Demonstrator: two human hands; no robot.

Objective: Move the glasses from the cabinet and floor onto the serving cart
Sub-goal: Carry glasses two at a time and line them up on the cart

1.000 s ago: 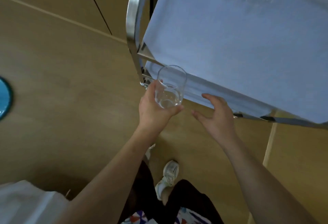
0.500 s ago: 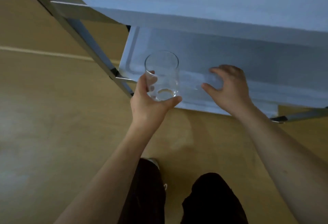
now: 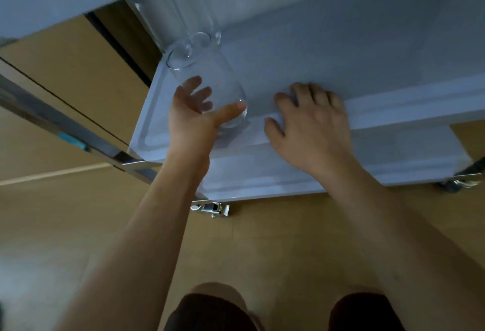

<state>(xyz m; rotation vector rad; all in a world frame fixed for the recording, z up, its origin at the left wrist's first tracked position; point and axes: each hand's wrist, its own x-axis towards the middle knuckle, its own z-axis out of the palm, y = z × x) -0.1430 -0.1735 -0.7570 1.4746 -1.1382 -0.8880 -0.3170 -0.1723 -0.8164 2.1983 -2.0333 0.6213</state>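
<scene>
Gripping a clear tumbler between left hand thumb and curled fingers, tilted toward eleven o'clock over the serving cart's middle shelf to slot beside glasses already there, right hand flat, holding nothing, likely bracing the cart.

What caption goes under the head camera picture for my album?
Left hand sets a clear glass on the cart's middle shelf; right hand rests on its edge.

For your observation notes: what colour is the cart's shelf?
Pale blue-grey shelf, head view.
</scene>
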